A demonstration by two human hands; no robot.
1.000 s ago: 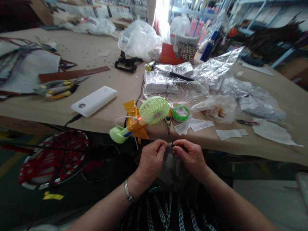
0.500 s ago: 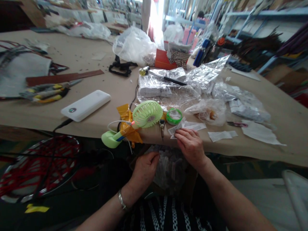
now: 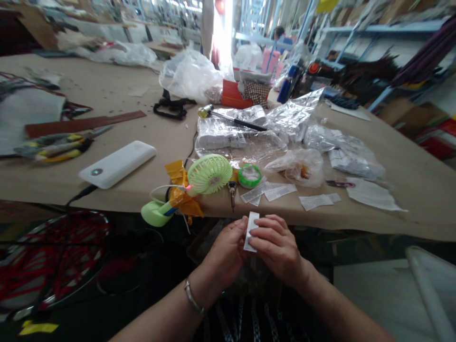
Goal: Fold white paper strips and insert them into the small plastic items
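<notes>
Just beyond the table's front edge, a small white strip [image 3: 252, 232] is held upright between both hands. My left hand [image 3: 230, 244] has its fingers closed on the strip's left side. My right hand [image 3: 280, 244] grips it from the right, fingertips across its face. More whitish strips [image 3: 280, 191] lie near the table edge above the hands, with another pair [image 3: 318, 201] to their right. A green round container [image 3: 249, 175] with white contents sits behind the strips. Left of it are a small pointed tool [image 3: 232, 192] and a green fan [image 3: 210, 175].
On the table [image 3: 117, 197] lie a white power bank [image 3: 117, 164], pliers [image 3: 60, 146], a hammer [image 3: 235, 118] on plastic-wrapped packs, and a clear bag [image 3: 297, 167]. A person [image 3: 280, 38] is in the background. A red-spoked wheel shape [image 3: 53, 259] is at lower left.
My right hand has drawn back from the strips on the table towards my left hand. A white strip is now between both hands. The view has shifted slightly.
</notes>
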